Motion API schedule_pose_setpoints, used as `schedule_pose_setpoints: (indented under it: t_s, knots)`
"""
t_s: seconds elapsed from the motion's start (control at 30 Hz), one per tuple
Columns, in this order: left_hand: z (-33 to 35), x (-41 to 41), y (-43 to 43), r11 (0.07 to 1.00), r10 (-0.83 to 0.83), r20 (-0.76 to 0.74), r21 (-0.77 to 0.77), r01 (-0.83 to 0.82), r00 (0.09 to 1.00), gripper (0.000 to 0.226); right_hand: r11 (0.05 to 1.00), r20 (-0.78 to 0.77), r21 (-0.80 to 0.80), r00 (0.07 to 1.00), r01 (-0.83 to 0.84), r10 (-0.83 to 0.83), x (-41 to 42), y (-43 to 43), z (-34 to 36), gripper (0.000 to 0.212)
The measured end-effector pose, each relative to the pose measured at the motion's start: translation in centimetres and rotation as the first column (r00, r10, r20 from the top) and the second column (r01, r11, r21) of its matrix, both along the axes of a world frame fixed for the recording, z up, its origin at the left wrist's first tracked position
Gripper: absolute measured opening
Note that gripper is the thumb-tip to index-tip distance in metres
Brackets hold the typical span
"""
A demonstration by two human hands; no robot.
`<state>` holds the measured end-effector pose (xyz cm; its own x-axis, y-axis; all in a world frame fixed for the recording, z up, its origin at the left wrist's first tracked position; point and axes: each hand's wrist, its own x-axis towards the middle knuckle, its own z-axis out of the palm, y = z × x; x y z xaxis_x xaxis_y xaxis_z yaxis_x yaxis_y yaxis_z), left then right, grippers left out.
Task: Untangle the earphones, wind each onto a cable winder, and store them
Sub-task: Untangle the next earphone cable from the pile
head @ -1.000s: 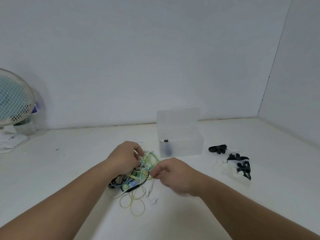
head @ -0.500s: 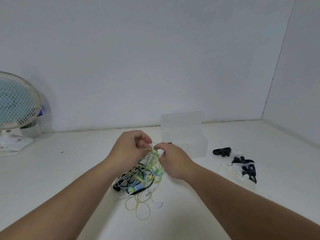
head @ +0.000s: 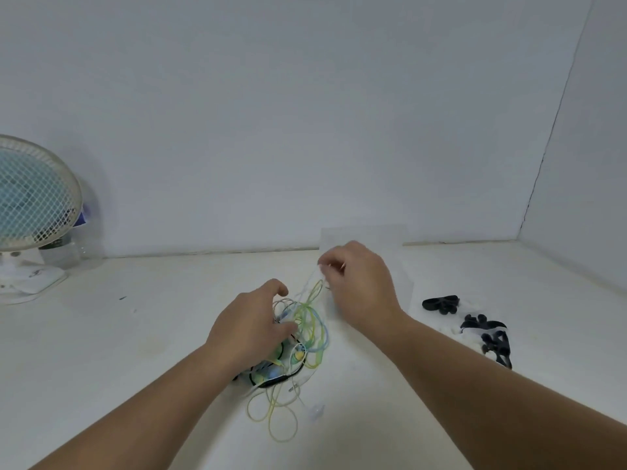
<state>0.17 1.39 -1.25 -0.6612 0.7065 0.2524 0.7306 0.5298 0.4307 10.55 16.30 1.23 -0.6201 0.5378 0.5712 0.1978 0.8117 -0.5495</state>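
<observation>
One white table (head: 152, 334) carries everything, running back to a wall and a corner at the far right. By the far left edge stands a fan (head: 30, 195) with a clear bottle (head: 68, 252) just behind its right side; both are where they were half a second ago. Near the far edge, right of centre, is the clear box (head: 373, 234). Most of it is now hidden behind the right hand, whereas before it showed whole.

Half a second ago the hands met in one pinch above the earphones. They have since parted. The left hand (head: 251, 330) has dropped onto the tangle (head: 302, 337) and grips it from the left, fingers curled and thumb lying across the cords. The right hand (head: 359, 286) has lifted up and away towards the far edge, in front of the box. Its thumb and fingertips pinch a thin pale strand (head: 314, 279), which runs taut down into the heap.

The tangle lies at the middle of the table, nearer the front edge. Green, yellow, blue and black cords are knotted together, and loose yellow loops trail towards the front. It has been drawn taller than before.

Well to the right, the winders (head: 441, 304), black and white, lie scattered and unmoved.
</observation>
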Motion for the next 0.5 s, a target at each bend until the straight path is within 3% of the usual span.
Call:
schedule_pose_setpoints:
  t_s: [0.07,0.13,0.17,0.2,0.33,0.5]
  knots:
    - [-0.1,-0.3,0.0,0.998,0.054,-0.115,-0.028,-0.058,0.992,0.043,0.941,-0.169,-0.33,0.985,-0.081,0.026,0.4,0.7,1.9,0.015]
    - [0.1,-0.7,-0.2,0.99,0.099,-0.216,-0.08,-0.119,0.971,0.039,0.71,-0.398,-0.642,0.917,-0.289,0.014,1.3,1.4,4.1,0.019]
    - [0.2,-1.0,-0.4,0.984,0.109,-0.256,-0.112,-0.141,0.961,0.036,0.616,-0.481,-0.694,0.877,-0.372,-0.014,2.0,1.8,5.1,0.02]
    - [0.2,-1.3,-0.4,0.977,0.113,-0.295,-0.142,-0.161,0.949,0.033,0.593,-0.522,-0.702,0.851,-0.395,-0.051,2.7,2.4,5.9,0.021]
    - [0.6,-2.1,-0.5,0.941,0.164,-0.381,-0.215,-0.26,0.91,0.025,0.694,-0.553,-0.668,0.804,-0.27,-0.22,5.6,5.3,7.2,0.021]
    - [1.0,-3.2,-0.2,0.895,0.249,-0.375,-0.263,-0.36,0.893,0.02,0.695,-0.485,-0.714,0.774,-0.082,-0.407,8.4,9.0,5.4,0.017]
